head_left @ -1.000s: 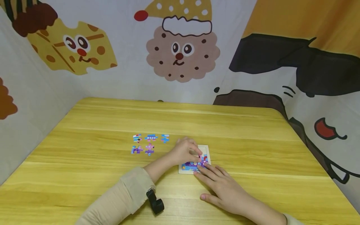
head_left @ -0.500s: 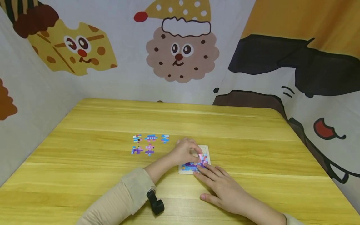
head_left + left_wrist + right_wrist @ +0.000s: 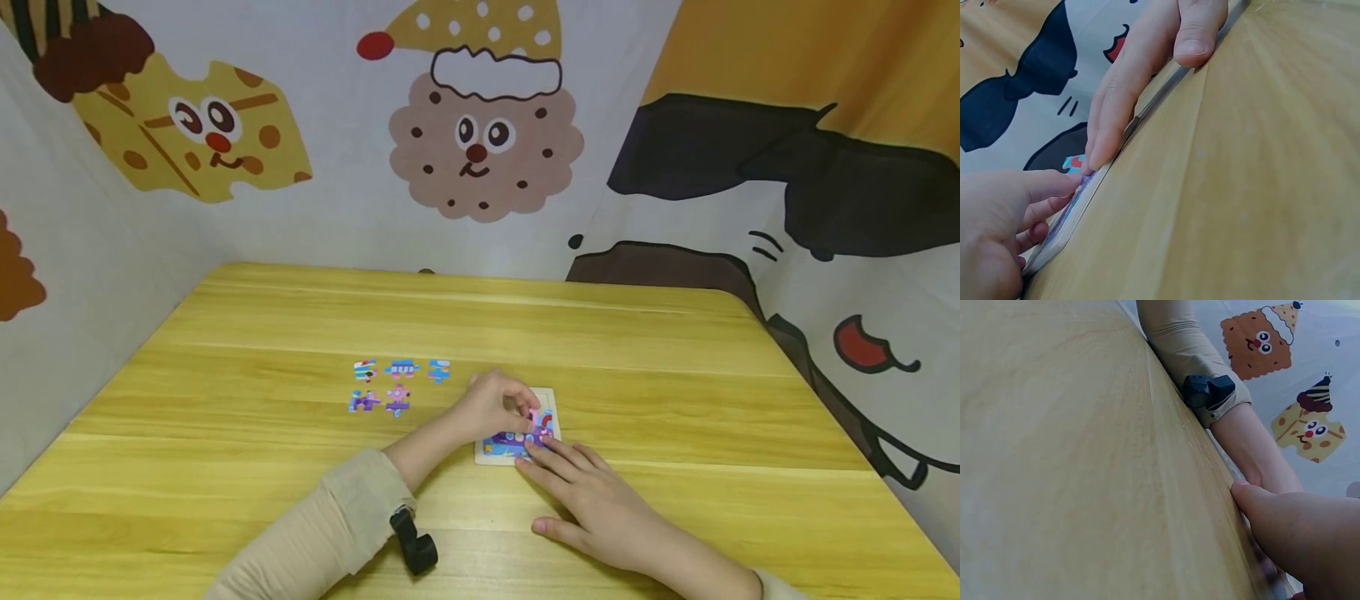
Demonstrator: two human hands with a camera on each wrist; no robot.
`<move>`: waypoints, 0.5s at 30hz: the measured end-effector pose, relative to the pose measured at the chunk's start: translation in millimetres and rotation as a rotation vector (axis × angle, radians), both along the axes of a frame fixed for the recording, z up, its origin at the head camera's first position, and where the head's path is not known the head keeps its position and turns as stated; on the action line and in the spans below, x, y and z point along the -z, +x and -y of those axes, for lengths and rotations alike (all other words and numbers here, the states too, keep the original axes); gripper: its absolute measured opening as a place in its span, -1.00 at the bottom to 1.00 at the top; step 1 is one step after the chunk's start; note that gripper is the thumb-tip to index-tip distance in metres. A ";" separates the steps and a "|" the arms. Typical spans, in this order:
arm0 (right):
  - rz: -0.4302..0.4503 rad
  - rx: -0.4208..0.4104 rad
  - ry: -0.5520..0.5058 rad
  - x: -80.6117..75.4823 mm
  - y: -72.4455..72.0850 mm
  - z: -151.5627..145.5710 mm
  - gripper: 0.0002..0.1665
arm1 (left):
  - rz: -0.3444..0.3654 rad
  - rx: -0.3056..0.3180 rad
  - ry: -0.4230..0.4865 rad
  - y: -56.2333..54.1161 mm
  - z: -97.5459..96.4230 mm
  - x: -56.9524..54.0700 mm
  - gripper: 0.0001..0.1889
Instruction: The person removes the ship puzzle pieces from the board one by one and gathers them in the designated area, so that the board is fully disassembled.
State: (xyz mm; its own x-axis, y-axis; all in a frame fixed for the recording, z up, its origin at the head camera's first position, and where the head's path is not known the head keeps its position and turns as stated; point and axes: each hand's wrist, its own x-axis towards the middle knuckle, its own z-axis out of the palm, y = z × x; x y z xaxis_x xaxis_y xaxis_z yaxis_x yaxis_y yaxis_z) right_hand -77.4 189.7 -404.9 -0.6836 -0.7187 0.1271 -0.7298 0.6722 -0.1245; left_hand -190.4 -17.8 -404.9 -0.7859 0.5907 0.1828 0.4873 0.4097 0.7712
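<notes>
A small puzzle tray with a pale frame lies on the table, its lower part filled with purple and blue pieces. Over its upper left part, my left hand pinches a pink jigsaw piece between thumb and index finger, mostly covered by the fingertips. My right hand lies with straight fingers, their tips resting on the tray's lower right part and the thumb on the table. In the left wrist view, the fingertips of the left hand and right hand meet at the tray's edge.
Several loose jigsaw pieces lie in two rows on the wooden table, left of the tray. A black wrist device hangs from the left sleeve. A cartoon-printed cloth stands behind the table.
The left fingertips shift slightly over the tray with the pink jigsaw piece, which tilts a little. The right hand and the loose pieces stay put.
</notes>
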 end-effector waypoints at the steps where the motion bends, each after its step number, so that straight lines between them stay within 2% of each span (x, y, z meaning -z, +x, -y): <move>1: 0.002 0.001 0.000 0.1 0.1 -0.2 -0.22 | 0.024 -0.001 0.016 0.2 -0.1 0.2 -0.83; 8: 0.008 -0.001 -0.008 0.1 0.3 -1.2 -0.22 | 0.202 -0.027 0.148 2.1 -0.3 0.4 -0.84; 15: 0.003 0.001 0.000 0.8 -0.8 -1.0 -0.22 | 0.201 -0.076 0.180 1.2 3.0 -1.9 -0.88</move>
State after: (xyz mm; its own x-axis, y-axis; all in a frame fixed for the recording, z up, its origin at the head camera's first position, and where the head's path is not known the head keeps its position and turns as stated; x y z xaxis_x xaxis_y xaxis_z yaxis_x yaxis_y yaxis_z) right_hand -78.1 190.8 -405.7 -0.6846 -0.7182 0.1246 -0.7289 0.6728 -0.1269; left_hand -189.2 -20.8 -403.0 -0.8578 0.5010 0.1150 0.2900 0.2869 0.9130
